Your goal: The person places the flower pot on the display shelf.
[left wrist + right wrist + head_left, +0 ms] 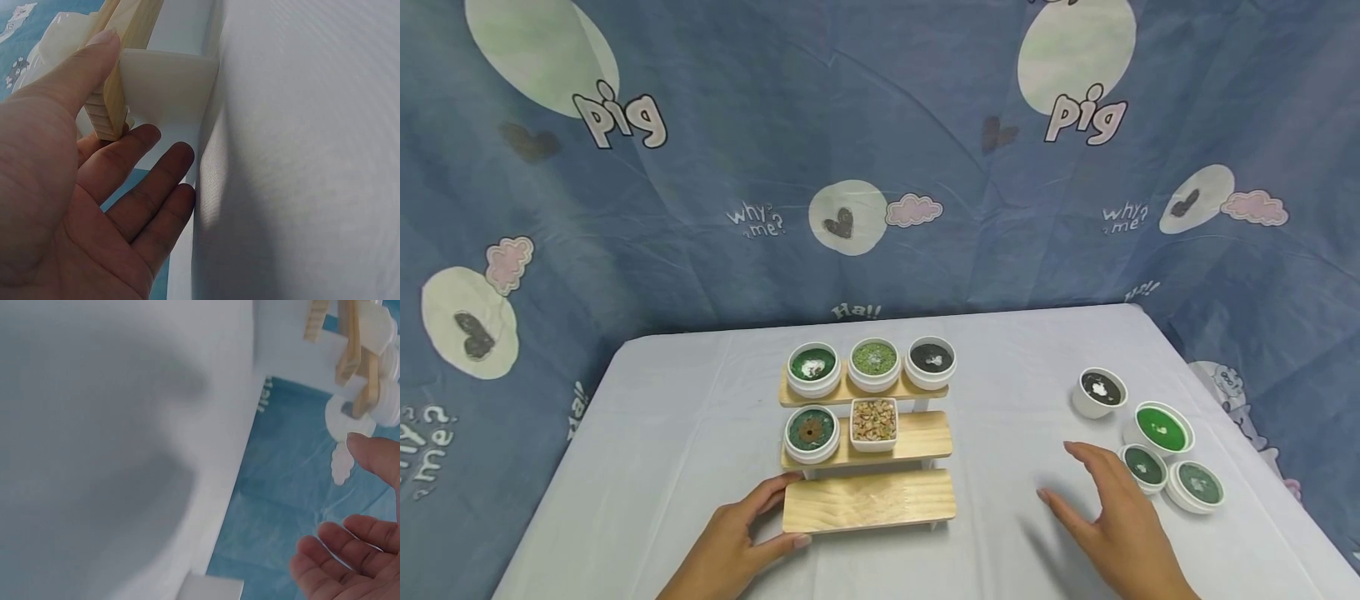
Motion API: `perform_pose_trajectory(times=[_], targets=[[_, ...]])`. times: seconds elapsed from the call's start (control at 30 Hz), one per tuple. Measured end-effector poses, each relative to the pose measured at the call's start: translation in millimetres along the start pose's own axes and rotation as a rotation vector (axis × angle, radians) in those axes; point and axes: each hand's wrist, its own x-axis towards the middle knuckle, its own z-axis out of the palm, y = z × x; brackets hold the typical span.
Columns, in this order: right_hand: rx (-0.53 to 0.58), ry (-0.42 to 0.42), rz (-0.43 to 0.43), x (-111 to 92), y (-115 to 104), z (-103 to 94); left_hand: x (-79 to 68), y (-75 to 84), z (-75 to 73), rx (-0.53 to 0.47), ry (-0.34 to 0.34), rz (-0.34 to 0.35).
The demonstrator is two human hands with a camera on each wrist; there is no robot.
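Note:
A three-step wooden display stand [869,502] with white supports stands on the table. My left hand [733,533] holds the left end of its lowest step, thumb at the front edge and index finger behind; in the left wrist view the thumb [103,47] lies against the wood and the other fingers spread beside the white support [169,81]. Two bowls, a round green one [812,434] and a square one of chopped nuts [874,423], sit on the middle step. My right hand [1120,525] hovers over the table with thumb and fingers apart, holding nothing, left of several bowls.
The top step carries three round white bowls, one with dark filling [931,358]. At the right stand a dark-filled bowl [1099,392], a bright green one [1162,428] and two duller green ones [1197,486]. A blue printed cloth [880,275] hangs behind the white-covered table [647,442].

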Motion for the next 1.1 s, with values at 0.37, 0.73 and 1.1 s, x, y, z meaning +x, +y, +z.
perform_pose_trajectory(times=[0.37,0.73,1.1], targets=[[-0.056,0.026,0.031,-3,21,-14.1,-0.2,1.6,-0.7,0.008,-0.006,-0.002],[-0.083,0.010,0.090,-5,31,-24.5,-0.2,3.8,-2.2,-0.001,-0.009,-0.015],[-0.139,0.003,0.167,-2,43,-38.6,0.3,3.2,-1.3,-0.005,-0.020,-0.032]])
